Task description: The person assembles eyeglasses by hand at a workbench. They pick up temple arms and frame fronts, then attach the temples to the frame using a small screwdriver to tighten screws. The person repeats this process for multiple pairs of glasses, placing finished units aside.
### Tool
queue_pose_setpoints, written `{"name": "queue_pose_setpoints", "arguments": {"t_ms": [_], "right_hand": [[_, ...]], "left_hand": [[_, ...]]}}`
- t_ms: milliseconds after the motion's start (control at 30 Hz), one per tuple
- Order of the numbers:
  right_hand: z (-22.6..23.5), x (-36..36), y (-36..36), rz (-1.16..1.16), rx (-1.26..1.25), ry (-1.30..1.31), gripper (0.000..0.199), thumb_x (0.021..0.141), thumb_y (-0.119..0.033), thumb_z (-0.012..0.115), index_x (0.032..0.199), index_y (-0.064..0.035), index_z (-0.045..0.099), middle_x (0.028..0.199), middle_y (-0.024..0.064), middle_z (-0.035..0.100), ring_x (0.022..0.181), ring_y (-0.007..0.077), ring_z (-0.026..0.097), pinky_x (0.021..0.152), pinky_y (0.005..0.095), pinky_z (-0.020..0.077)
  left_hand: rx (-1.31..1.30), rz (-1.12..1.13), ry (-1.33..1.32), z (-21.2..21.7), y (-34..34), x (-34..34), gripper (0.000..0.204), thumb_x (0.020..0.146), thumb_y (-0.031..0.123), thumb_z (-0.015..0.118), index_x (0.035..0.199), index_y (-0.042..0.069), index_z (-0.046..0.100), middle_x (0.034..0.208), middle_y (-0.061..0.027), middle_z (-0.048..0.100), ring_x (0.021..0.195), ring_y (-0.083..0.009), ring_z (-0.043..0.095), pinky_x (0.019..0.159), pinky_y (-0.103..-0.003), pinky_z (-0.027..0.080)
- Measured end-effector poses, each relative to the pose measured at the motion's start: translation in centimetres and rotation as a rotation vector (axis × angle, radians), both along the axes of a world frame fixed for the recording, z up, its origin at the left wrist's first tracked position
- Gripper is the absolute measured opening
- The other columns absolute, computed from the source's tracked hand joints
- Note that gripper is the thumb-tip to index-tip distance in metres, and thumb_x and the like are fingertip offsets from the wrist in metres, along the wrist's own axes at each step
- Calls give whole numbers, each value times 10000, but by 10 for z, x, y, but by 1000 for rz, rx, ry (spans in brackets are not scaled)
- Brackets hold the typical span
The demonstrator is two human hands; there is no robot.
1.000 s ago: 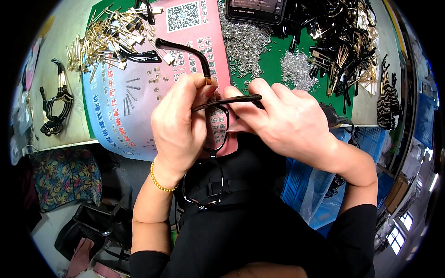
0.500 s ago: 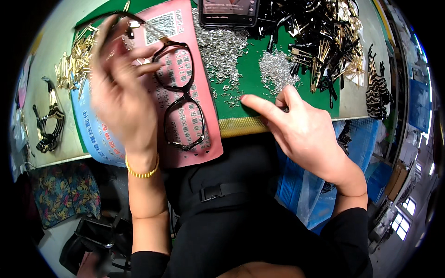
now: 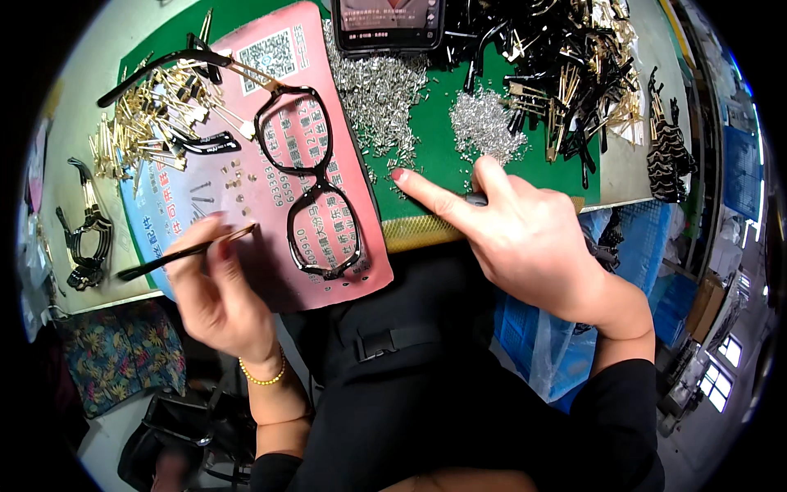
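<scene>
The left hand (image 3: 225,299) pinches a slim dark temple arm (image 3: 168,262) between thumb and fingers, its paler end pointing toward the eyeglass frame but apart from it. That black eyeglass frame (image 3: 321,171) lies on the pink and blue printed sheet (image 3: 361,246), with one long temple (image 3: 184,56) joined at its upper end and reaching out over a heap of gold and black temple pieces (image 3: 135,135). The right hand (image 3: 537,250) has its index finger stretched out, the red-nailed tip at the near edge of a spread of small silver parts (image 3: 377,98) on the green mat (image 3: 438,131); the other fingers curl in, with a small grey thing showing under them, and whether they grip it I cannot tell. A smaller, brighter pile of silver bits (image 3: 485,123) lies just beyond this hand. A phone (image 3: 389,33) stands at the far side of the surface (image 3: 635,187), near a large tangle of black and gold temples (image 3: 566,70). Nested black and gold pieces (image 3: 668,160) lie at the right edge.
</scene>
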State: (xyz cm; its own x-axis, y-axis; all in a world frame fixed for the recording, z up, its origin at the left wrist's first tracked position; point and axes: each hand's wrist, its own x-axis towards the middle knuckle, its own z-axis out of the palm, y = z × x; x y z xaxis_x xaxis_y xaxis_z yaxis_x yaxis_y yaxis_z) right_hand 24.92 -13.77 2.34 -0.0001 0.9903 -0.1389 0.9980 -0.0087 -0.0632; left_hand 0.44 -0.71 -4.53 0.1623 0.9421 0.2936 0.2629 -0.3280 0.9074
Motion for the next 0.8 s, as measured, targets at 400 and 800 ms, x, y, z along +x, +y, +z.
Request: {"name": "queue_pose_setpoints", "arguments": {"t_ms": [400,800], "right_hand": [[7,7,-4,-60,19,207,630,853,-63,648,1432,-305,587,857,71,522,615,229,617,511,359,527],[19,-18,21,136,-41,508,608,808,-58,667,1393,-173,545,1130,141,605,660,293,698,521,386,550]], "left_hand": [[536,-459,361,1,-47,1,294,743,102,862,903,131,618,1040,-6,710,1057,-232,622,1044,-506,509],[244,-550,118,0,-11,-3,273,740,24,829,922,84,635,902,-71,676,890,-280,698,942,-484,559]]}}
